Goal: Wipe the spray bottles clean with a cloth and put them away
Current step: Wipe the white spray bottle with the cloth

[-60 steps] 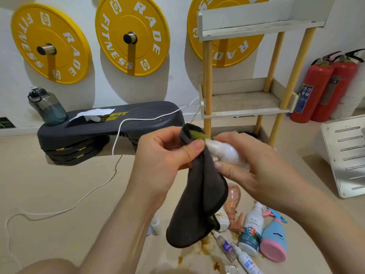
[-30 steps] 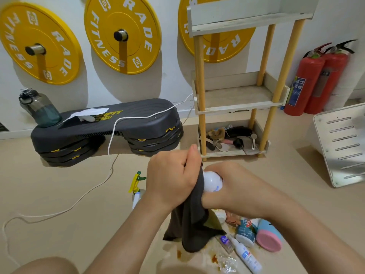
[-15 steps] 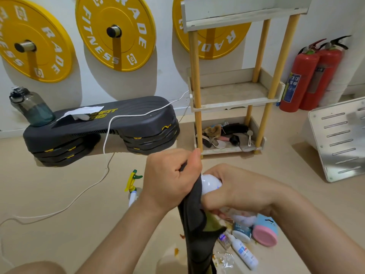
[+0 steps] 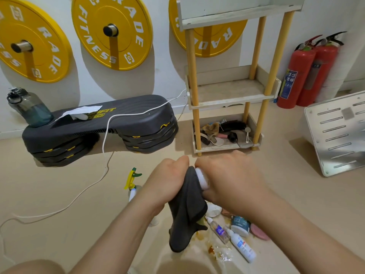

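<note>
My right hand (image 4: 231,180) grips a small white bottle (image 4: 202,177), of which only one rounded end shows. My left hand (image 4: 167,182) grips a dark grey cloth (image 4: 186,212) bunched against that end; the cloth hangs down below both hands. On the floor beneath lie several more bottles: a white spray bottle with a blue label (image 4: 244,248), a small clear one (image 4: 218,228), a teal-and-white one (image 4: 240,225) and a pink-based one (image 4: 259,233). A spray bottle with a yellow and green trigger (image 4: 132,180) stands left of my left wrist.
A wooden shelf unit (image 4: 231,91) stands ahead; its middle shelf is bare and the bottom one holds clutter. A black step platform (image 4: 98,127) with a white cable (image 4: 104,143) sits at left. Two red fire extinguishers (image 4: 308,72) and a white slotted panel (image 4: 335,135) are at right. Brown spill stains (image 4: 211,250) mark the floor.
Both hands came down from chest height toward the floor. The left hand keeps sliding the cloth over the bottle's end while the right hand holds the bottle. The view tilted slightly up.
</note>
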`<state>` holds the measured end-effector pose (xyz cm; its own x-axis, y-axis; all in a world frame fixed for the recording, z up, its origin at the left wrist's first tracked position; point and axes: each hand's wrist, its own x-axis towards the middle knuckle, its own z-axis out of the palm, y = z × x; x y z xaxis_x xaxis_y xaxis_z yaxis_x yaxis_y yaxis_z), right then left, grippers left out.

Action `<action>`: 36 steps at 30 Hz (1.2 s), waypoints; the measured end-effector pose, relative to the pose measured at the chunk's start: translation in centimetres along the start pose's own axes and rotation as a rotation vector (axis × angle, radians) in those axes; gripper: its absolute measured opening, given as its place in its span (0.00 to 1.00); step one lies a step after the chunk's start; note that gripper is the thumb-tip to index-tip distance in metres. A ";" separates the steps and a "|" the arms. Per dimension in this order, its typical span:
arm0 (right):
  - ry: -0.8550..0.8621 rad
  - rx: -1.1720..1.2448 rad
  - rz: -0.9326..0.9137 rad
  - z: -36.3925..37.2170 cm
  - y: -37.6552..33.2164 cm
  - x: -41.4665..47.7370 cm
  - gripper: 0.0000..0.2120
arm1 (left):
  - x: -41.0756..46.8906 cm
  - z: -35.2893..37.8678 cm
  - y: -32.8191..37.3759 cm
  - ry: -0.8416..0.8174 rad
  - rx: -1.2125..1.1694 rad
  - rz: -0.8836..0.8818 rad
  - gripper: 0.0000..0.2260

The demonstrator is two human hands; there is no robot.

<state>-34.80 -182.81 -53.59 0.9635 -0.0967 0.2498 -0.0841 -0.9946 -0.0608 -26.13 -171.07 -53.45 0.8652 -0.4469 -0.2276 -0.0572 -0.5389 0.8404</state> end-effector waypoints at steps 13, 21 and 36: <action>-0.315 1.419 0.374 0.2 -1.6 0.5 0.11 | 0.3 -1.5 0.9 0.465 -0.430 0.276 0.23; -0.077 0.498 0.094 -3.2 -1.0 3.2 0.31 | 0.3 -2.8 2.4 -0.075 -1.120 0.056 0.19; 0.019 0.750 0.043 -0.3 -2.0 1.9 0.47 | 1.6 -0.5 1.5 0.160 -0.926 0.127 0.10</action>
<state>-32.81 -180.98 -52.73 0.9581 -0.1423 0.2486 0.0808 -0.6982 -0.7113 -24.63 -172.24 -52.33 0.9415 -0.3233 -0.0956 0.2032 0.3180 0.9260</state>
